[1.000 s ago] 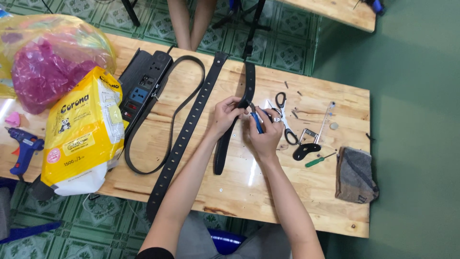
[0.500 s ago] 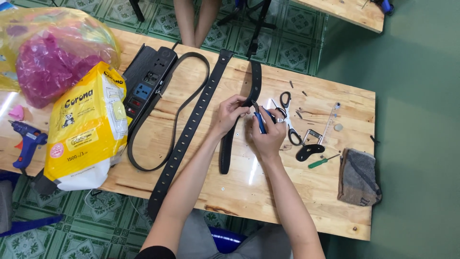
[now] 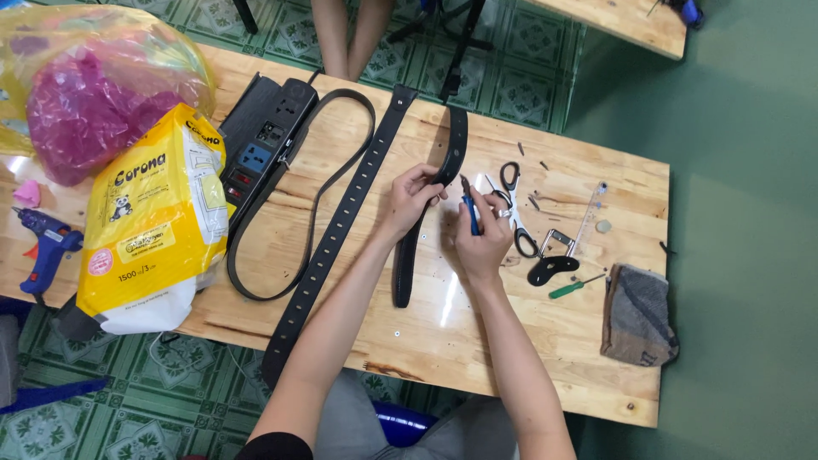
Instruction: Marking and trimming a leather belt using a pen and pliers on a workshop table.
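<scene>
Gripping a black belt, the left hand sat beside the right hand, which clasped blue-handled pliers.

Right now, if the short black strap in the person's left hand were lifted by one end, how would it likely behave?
The short black strap would probably droop: it already bends where the left hand pinches it. It looks thin and flat, so likely light and unlikely to roll. The matte surface suggests decent grip.

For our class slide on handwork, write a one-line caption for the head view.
Left hand holds a black belt; right hand grips blue-handled pliers over a wooden table.
</scene>
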